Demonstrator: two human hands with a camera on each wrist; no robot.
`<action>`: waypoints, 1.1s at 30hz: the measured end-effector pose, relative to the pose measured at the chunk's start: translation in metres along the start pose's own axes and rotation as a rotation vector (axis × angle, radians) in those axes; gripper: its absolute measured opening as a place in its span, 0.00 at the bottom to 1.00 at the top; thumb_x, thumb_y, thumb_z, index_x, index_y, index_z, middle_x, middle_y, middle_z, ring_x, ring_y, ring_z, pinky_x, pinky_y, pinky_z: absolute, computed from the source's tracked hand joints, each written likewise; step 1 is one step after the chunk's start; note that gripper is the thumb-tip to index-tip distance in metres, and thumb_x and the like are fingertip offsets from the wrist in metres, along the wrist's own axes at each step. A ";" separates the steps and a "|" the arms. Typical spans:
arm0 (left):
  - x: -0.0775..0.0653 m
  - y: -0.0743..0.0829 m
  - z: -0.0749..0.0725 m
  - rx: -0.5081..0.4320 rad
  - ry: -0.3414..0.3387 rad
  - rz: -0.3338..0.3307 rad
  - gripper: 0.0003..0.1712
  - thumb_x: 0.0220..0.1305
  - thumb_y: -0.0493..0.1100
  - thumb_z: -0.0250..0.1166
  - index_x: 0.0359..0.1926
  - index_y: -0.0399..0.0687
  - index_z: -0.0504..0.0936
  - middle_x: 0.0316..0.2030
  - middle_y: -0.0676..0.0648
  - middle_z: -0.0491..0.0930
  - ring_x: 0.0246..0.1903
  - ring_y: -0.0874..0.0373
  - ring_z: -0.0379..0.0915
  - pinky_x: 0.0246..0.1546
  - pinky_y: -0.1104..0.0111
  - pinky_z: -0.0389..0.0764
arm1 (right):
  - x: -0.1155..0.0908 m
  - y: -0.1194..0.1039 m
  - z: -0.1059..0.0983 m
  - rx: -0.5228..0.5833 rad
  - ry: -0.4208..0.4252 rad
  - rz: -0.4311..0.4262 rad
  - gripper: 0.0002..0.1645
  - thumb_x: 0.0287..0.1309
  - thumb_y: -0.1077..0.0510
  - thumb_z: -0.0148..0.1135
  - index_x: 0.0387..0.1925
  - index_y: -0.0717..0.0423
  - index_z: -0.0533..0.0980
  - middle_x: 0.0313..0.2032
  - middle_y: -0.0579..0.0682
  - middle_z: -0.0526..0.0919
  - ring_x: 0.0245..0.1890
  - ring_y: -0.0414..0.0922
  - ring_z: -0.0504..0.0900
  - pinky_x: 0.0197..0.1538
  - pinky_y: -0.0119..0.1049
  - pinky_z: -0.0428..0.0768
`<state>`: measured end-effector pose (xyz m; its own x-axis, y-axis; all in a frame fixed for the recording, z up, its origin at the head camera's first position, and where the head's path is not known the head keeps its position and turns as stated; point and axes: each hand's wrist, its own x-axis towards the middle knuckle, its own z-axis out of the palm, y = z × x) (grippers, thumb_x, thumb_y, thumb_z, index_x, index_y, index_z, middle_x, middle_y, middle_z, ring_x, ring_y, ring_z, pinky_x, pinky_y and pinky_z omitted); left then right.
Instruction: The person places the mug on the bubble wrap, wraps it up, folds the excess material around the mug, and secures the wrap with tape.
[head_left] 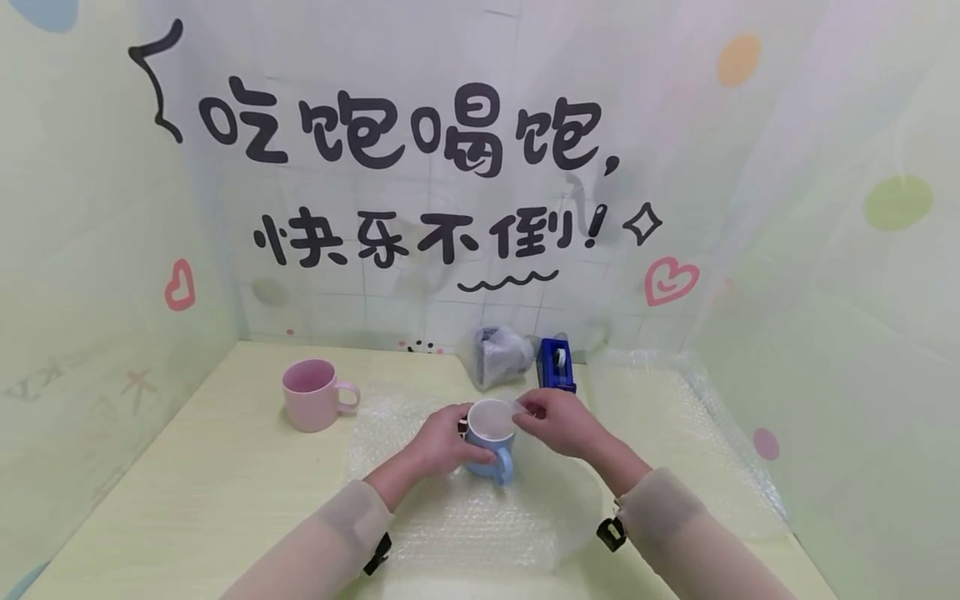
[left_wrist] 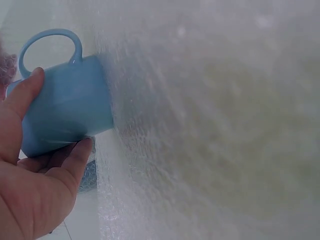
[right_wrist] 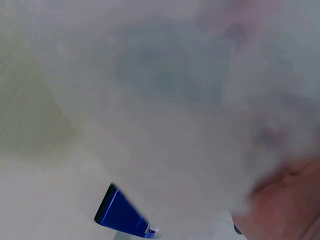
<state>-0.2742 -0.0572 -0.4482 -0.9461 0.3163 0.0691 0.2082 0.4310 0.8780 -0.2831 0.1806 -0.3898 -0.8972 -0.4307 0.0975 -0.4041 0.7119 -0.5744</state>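
My left hand (head_left: 442, 443) grips a light blue mug (head_left: 492, 421) by its body, the thumb close to the handle. The mug stands on a sheet of bubble wrap (head_left: 457, 525), its white inside facing up. With its fingertips, my right hand (head_left: 558, 422) pinches a lifted edge of that wrap beside the mug's rim. In the left wrist view, the blue mug (left_wrist: 72, 102) lies against the raised translucent sheet (left_wrist: 200, 130). The same film blurs most of the right wrist view, where part of my right hand (right_wrist: 290, 205) shows at the lower right.
A pink mug (head_left: 309, 402) stands at the left. Toward the back wall are a bubble-wrapped object (head_left: 504, 357) and a blue tape dispenser (head_left: 555, 367). Another bubble wrap sheet (head_left: 667, 442) lies on the right. Printed walls enclose the pale wooden table (head_left: 202, 467) at the back and sides.
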 end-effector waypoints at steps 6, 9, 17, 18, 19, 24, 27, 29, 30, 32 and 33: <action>0.001 0.002 -0.002 0.014 -0.001 0.013 0.39 0.50 0.37 0.88 0.65 0.41 0.85 0.56 0.44 0.89 0.58 0.46 0.85 0.63 0.48 0.85 | 0.003 0.001 -0.005 0.025 -0.150 -0.018 0.21 0.83 0.44 0.59 0.54 0.53 0.89 0.40 0.47 0.90 0.34 0.40 0.85 0.40 0.37 0.85; 0.003 0.003 -0.003 0.024 -0.001 0.016 0.39 0.50 0.38 0.88 0.65 0.41 0.84 0.56 0.43 0.89 0.57 0.47 0.85 0.62 0.49 0.85 | 0.006 0.004 -0.006 0.020 -0.222 -0.013 0.20 0.84 0.45 0.56 0.53 0.52 0.88 0.35 0.47 0.87 0.33 0.45 0.87 0.38 0.37 0.84; 0.004 0.003 -0.001 0.038 -0.006 0.013 0.39 0.52 0.38 0.88 0.65 0.40 0.84 0.56 0.43 0.88 0.58 0.45 0.84 0.63 0.49 0.85 | 0.023 0.009 0.002 -0.037 -0.218 -0.038 0.14 0.82 0.51 0.60 0.42 0.52 0.87 0.27 0.44 0.79 0.26 0.38 0.80 0.34 0.32 0.83; 0.004 0.003 -0.001 0.038 -0.009 0.010 0.39 0.52 0.39 0.88 0.65 0.40 0.84 0.56 0.43 0.87 0.59 0.44 0.84 0.63 0.49 0.85 | 0.024 0.008 0.003 -0.046 -0.208 -0.034 0.13 0.81 0.51 0.62 0.41 0.52 0.86 0.26 0.43 0.79 0.25 0.39 0.80 0.33 0.32 0.83; 0.003 0.003 0.000 0.044 -0.011 0.012 0.38 0.52 0.39 0.88 0.65 0.40 0.84 0.57 0.43 0.87 0.59 0.44 0.84 0.63 0.49 0.85 | 0.025 0.008 0.005 -0.044 -0.191 -0.020 0.12 0.80 0.52 0.64 0.42 0.55 0.84 0.25 0.44 0.78 0.24 0.41 0.81 0.32 0.32 0.82; 0.003 0.003 0.001 0.051 -0.001 0.009 0.38 0.53 0.39 0.88 0.65 0.41 0.84 0.58 0.43 0.87 0.61 0.42 0.83 0.66 0.47 0.83 | 0.027 0.002 0.010 -0.001 -0.114 0.160 0.21 0.71 0.50 0.74 0.42 0.60 0.72 0.23 0.47 0.80 0.23 0.54 0.88 0.28 0.34 0.76; 0.004 0.004 0.000 0.051 -0.003 0.008 0.39 0.53 0.38 0.87 0.66 0.39 0.82 0.59 0.42 0.87 0.64 0.40 0.82 0.68 0.45 0.82 | 0.030 0.002 0.016 0.035 -0.139 0.286 0.20 0.72 0.50 0.70 0.32 0.57 0.72 0.21 0.47 0.79 0.21 0.50 0.88 0.24 0.32 0.71; 0.002 0.004 0.000 0.056 -0.026 -0.005 0.46 0.53 0.37 0.87 0.71 0.35 0.77 0.62 0.38 0.85 0.67 0.37 0.80 0.71 0.45 0.80 | 0.031 0.004 0.020 0.048 -0.171 0.326 0.20 0.73 0.52 0.66 0.26 0.54 0.71 0.19 0.47 0.79 0.20 0.48 0.88 0.22 0.31 0.69; 0.000 0.005 -0.002 0.067 -0.041 -0.012 0.50 0.54 0.37 0.86 0.75 0.33 0.73 0.64 0.36 0.84 0.68 0.36 0.79 0.72 0.44 0.79 | 0.032 0.005 0.022 0.060 -0.177 0.333 0.19 0.73 0.54 0.64 0.25 0.53 0.70 0.18 0.47 0.80 0.20 0.48 0.87 0.22 0.31 0.69; -0.004 0.007 -0.009 0.100 -0.067 -0.023 0.57 0.56 0.39 0.85 0.80 0.30 0.64 0.68 0.30 0.79 0.70 0.33 0.77 0.73 0.42 0.78 | 0.032 0.006 0.026 0.067 -0.172 0.321 0.18 0.72 0.57 0.63 0.25 0.53 0.69 0.17 0.48 0.79 0.21 0.51 0.87 0.22 0.31 0.69; -0.007 0.008 -0.014 0.119 -0.070 -0.035 0.60 0.57 0.41 0.85 0.82 0.29 0.60 0.71 0.28 0.77 0.71 0.32 0.75 0.73 0.41 0.77 | 0.032 0.007 0.027 0.065 -0.170 0.312 0.18 0.71 0.57 0.63 0.25 0.53 0.68 0.17 0.48 0.79 0.21 0.52 0.87 0.23 0.31 0.69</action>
<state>-0.2697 -0.0679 -0.4351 -0.9347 0.3554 0.0023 0.2067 0.5385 0.8169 -0.3098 0.1566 -0.4125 -0.9310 -0.2879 -0.2242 -0.0979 0.7890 -0.6065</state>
